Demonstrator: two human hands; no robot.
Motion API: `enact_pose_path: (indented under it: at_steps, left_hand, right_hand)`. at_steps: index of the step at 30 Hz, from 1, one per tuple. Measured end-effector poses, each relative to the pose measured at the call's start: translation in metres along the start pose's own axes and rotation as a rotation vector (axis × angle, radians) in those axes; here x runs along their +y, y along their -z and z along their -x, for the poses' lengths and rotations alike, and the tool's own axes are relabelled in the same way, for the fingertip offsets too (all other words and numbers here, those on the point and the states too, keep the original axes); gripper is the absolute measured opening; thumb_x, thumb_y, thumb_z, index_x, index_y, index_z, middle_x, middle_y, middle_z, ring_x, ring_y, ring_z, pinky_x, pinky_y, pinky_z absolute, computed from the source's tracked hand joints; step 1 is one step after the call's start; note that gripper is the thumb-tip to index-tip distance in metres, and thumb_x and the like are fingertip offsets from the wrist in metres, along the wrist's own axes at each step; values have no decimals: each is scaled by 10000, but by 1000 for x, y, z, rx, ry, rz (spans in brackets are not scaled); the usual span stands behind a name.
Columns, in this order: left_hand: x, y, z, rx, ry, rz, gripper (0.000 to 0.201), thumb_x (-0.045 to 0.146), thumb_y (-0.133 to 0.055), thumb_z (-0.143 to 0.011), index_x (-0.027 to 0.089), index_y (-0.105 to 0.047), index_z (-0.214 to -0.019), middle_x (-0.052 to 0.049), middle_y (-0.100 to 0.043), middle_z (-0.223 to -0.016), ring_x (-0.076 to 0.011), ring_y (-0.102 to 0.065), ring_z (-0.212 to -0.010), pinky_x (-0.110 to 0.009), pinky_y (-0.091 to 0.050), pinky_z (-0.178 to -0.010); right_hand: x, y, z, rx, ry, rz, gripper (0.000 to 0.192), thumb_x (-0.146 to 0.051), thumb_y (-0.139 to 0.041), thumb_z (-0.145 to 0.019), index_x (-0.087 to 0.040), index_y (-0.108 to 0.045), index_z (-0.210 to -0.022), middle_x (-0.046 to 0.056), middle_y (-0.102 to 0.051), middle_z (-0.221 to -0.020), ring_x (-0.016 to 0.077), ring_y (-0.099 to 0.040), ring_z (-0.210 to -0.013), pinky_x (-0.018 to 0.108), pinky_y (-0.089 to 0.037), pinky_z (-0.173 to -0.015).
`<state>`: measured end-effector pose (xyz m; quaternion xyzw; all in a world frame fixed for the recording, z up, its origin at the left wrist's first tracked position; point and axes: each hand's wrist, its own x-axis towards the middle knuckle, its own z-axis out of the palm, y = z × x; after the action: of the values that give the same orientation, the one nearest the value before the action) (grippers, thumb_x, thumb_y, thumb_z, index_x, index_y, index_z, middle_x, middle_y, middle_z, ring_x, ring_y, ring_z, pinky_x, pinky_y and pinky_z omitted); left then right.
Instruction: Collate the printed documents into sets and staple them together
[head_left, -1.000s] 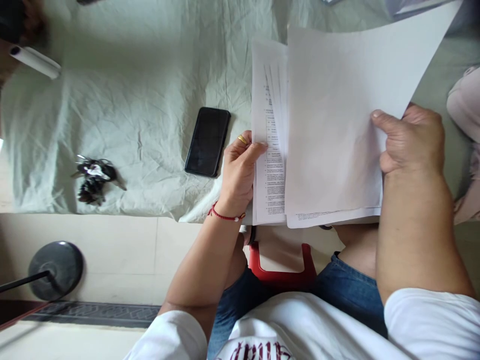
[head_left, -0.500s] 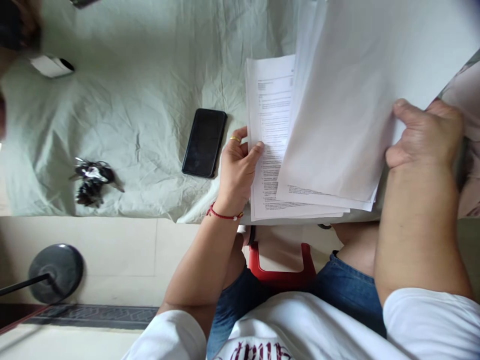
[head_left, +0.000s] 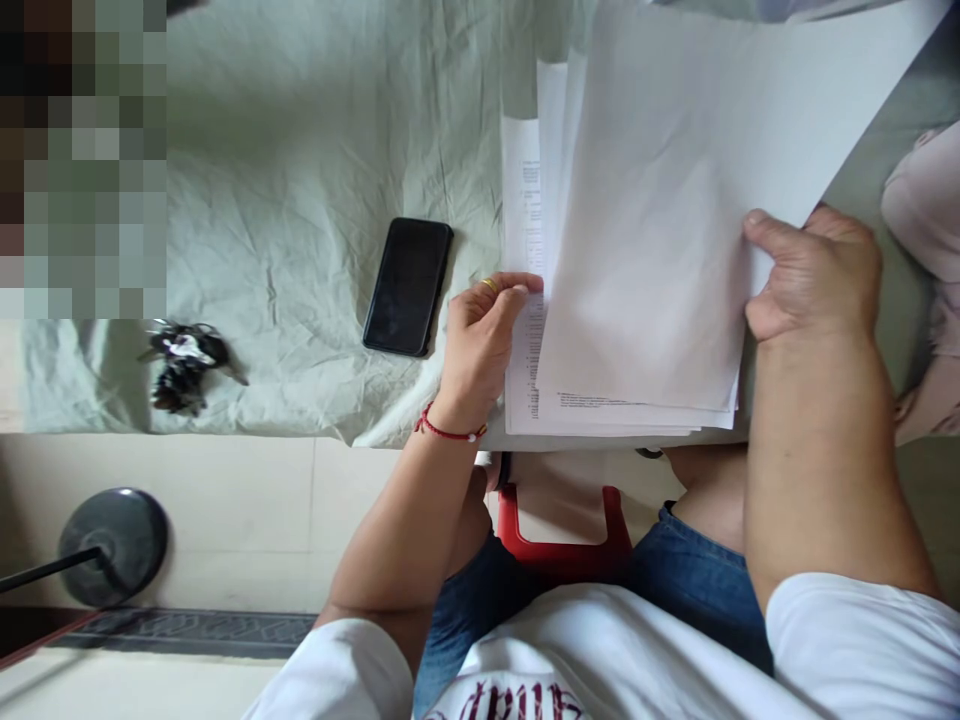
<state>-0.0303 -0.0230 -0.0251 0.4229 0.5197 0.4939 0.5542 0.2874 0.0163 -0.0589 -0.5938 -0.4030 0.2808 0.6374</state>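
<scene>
Shifted leftward, upper sheets (head_left: 652,220) clamped in right hand (head_left: 817,275) mostly hide lower pages (head_left: 521,210); left hand's (head_left: 484,340) grip unclear.

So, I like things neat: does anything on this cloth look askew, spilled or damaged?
The papers look askew: their left and bottom edges are staggered rather than squared up. The cloth is creased, too. No spill or damage shows; the pixelated corner can't be judged.
</scene>
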Motion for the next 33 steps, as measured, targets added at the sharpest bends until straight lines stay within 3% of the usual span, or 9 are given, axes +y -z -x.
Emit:
enact_pose_path:
  at_steps: [4, 9, 15, 21, 26, 29, 33]
  left_hand:
    - [0, -2, 1, -13, 24, 35, 320, 474, -889, -916, 221, -751, -776, 10, -623, -709, -159, -618, -686, -298, -494, -671]
    - [-2, -1, -1, -8, 21, 7, 254, 385, -936, -869, 197, -782, -795, 12, -635, -702, -127, -582, -649, -262, -465, -613]
    - [2, 2, -3, 81, 33, -36, 300, 245, -963, -785, 184, -688, -684, 39, -557, -660, -86, -463, -597, -239, -367, -548]
    - [0, 1, -4, 55, 8, 51, 477, 396, -1024, -779, 212, -588, -715, 46, -515, -696, -93, -462, -623, -243, -398, -572]
    - [-1, 0, -5, 14, -39, 128, 592, 529, -1034, -758, 227, -525, -744, 59, -377, -694, -88, -374, -611, -237, -362, -553]
    - [0, 0, -5, 9, -22, 150, 622, 513, -1035, -756, 231, -481, -739, 60, -349, -697, -89, -339, -602, -241, -341, -537]
    - [-1, 0, -4, -18, 20, 164, 550, 368, -983, -810, 233, -456, -726, 44, -449, -708, -97, -426, -604, -248, -393, -548]
  right_hand:
    - [-6, -7, 6, -40, -41, 17, 333, -324, -905, -749, -198, -868, -1055, 46, -855, -1153, 297, -813, -1155, 572, -625, -1130]
    - [-12, -13, 14, -64, -73, -22, 368, -346, -961, -694, -223, -880, -1031, 13, -872, -1152, 284, -822, -1147, 547, -635, -1136]
    - [-17, -6, 17, -225, -152, -29, 480, -426, -1044, -630, -242, -883, -1043, 11, -874, -1140, 295, -832, -1119, 566, -648, -1121]
    - [-15, 0, 13, -151, -128, -3, 281, -244, -951, -653, -239, -880, -925, -18, -862, -984, 241, -827, -938, 549, -657, -1071]
    - [-12, -2, 13, -123, -87, 35, 226, -162, -881, -708, -222, -872, -926, -24, -851, -954, 225, -823, -902, 537, -670, -1028]
    - [-10, -1, 13, -74, -27, 83, 172, -140, -863, -748, -206, -865, -907, -24, -837, -917, 211, -812, -850, 522, -677, -976]
    - [-8, 8, 6, -33, 49, 186, 117, -165, -884, -793, -181, -847, -902, -13, -824, -911, 221, -811, -844, 523, -673, -924]
